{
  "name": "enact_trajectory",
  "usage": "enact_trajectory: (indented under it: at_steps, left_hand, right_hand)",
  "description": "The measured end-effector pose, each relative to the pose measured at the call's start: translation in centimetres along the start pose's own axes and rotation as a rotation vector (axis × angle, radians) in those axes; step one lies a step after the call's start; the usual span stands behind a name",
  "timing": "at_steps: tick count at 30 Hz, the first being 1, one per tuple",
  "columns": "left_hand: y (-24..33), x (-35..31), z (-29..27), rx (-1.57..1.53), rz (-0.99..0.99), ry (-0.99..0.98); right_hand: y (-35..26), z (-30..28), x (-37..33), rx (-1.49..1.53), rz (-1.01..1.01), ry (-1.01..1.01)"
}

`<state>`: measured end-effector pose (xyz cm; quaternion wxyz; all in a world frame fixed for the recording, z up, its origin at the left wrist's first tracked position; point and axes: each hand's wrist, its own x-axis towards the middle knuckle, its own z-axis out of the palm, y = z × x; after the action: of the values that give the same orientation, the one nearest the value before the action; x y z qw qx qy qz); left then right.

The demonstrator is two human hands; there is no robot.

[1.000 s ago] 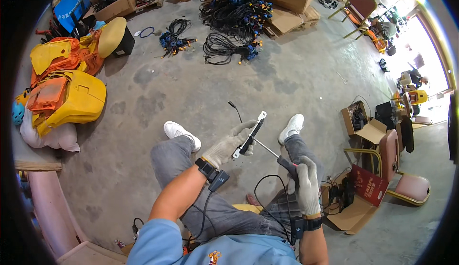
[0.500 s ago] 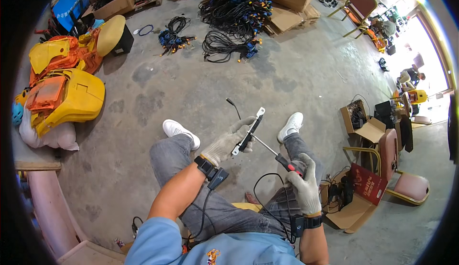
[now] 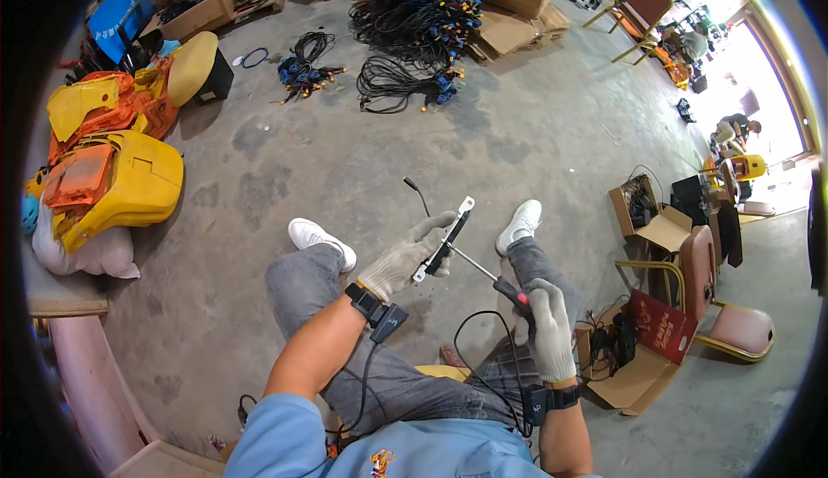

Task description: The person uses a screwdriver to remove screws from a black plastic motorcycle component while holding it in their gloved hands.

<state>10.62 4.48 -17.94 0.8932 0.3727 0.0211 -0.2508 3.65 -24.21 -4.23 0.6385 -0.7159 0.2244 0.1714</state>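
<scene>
Gripped in the closed fingers of the left hand, the bar slants away, both white ends jutting past the glove. To its right, the right hand is curled shut around a screwdriver, whose shaft reaches the bar's middle; tip contact cannot be told. Shoes flank the grip. Ahead, floor spreads to the cables, well apart; rightward, beyond the knee, lies a box.
</scene>
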Motion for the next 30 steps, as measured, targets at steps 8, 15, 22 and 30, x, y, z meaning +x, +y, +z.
enact_trajectory:
  at_steps: [8,15,22,30]
  left_hand:
    - [-0.2,-0.1,-0.4,-0.009,-0.019,0.017]
    - [0.1,0.4,0.2,0.019,-0.013,0.015]
    - [0.6,-0.4,0.3,0.060,-0.027,0.089]
    - [-0.2,-0.1,-0.2,0.043,-0.014,0.077]
  right_hand:
    - [-0.7,1.6,-1.3,-0.135,-0.171,0.040]
    - [-1.2,0.5,-0.7,-0.017,-0.047,-0.003]
    - [0.0,0.9,-0.2,-0.050,-0.090,0.007]
    - [-0.6,0.5,-0.8,-0.221,-0.174,0.027]
